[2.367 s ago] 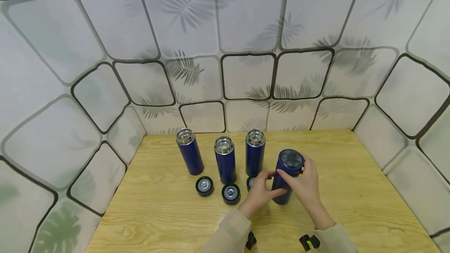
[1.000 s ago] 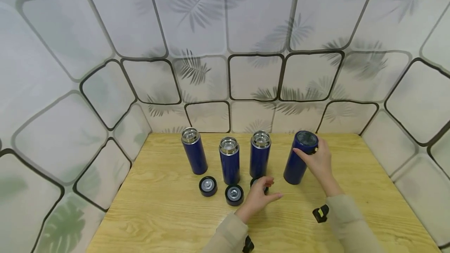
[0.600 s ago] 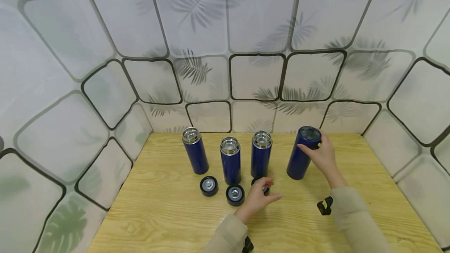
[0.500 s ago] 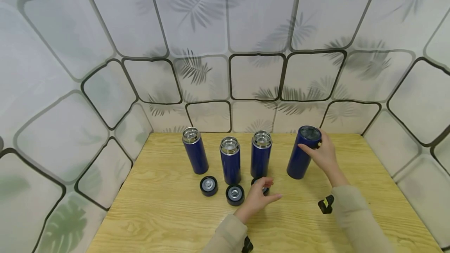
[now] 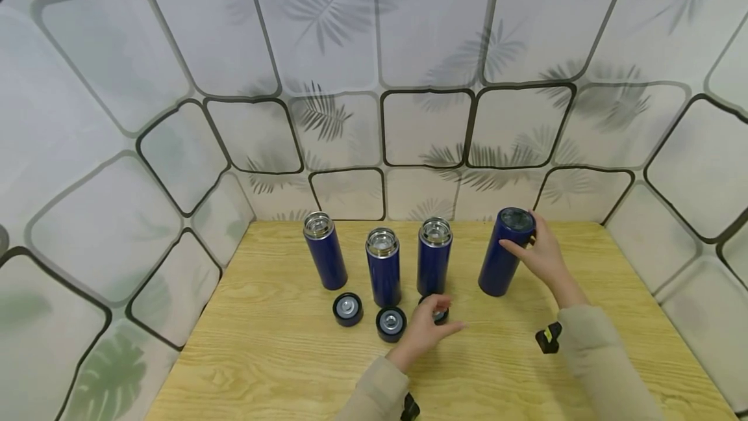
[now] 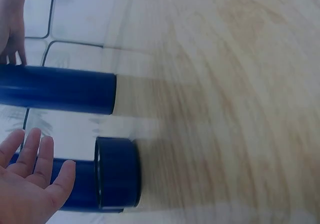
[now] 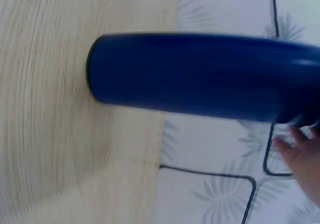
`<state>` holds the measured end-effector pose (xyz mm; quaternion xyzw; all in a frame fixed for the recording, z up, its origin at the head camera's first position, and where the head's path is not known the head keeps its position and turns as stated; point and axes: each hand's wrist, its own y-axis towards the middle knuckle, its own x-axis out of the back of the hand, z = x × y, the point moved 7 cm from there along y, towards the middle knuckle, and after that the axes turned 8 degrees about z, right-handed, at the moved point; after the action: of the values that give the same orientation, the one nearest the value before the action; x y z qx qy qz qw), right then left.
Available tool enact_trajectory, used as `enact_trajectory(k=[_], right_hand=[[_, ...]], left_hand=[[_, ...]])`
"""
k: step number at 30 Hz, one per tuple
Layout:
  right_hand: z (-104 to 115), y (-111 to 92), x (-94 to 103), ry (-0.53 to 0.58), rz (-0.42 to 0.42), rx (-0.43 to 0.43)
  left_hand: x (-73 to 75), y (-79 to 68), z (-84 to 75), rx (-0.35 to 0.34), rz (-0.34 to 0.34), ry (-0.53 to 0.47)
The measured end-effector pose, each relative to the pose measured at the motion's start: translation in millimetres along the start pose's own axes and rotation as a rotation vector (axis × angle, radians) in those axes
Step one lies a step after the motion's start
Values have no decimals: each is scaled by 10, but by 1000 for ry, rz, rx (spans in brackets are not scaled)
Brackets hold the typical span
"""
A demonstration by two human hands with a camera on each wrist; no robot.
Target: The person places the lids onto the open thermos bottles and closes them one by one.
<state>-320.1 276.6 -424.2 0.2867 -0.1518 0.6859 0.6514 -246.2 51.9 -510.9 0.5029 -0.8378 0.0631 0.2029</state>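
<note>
My right hand (image 5: 545, 255) grips the top of a dark blue thermos (image 5: 498, 268) with its lid on, standing upright on the right side of the table. In the right wrist view the thermos (image 7: 185, 77) lies across the picture, fingertips by its top end. My left hand (image 5: 422, 335) holds nothing, fingers and thumb spread apart, over the table beside an upturned black lid (image 5: 441, 317) that it partly hides. In the left wrist view that lid (image 6: 118, 173) stands just beyond the thumb. Behind it is an uncapped blue thermos (image 5: 434, 262).
Two more uncapped blue thermoses, a middle one (image 5: 384, 275) and a left one (image 5: 327, 255), stand upright. Before them lie two upturned lids, one left (image 5: 347, 309) and one centre (image 5: 391, 324). Patterned cloth walls (image 5: 417, 128) enclose the wooden table (image 5: 263, 362) behind and at both sides.
The capped thermos, first held by both hands, has moved back and right with my right hand. My left hand let go of it and stays near the lids. Lately the thermos shifts only slightly.
</note>
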Motion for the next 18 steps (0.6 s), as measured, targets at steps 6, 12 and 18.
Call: enact_trajectory(k=[6,12,18], right_hand=[[49,-216,-177,27,-39,10],[43,-491,-420,63,-47,-42],[75,-709,-660,24,22,-49]], left_hand=[[130,-41,-4,27,-19,15],[230,-123,2,-4,-35,105],[314,-250,2,-34,-49,164]])
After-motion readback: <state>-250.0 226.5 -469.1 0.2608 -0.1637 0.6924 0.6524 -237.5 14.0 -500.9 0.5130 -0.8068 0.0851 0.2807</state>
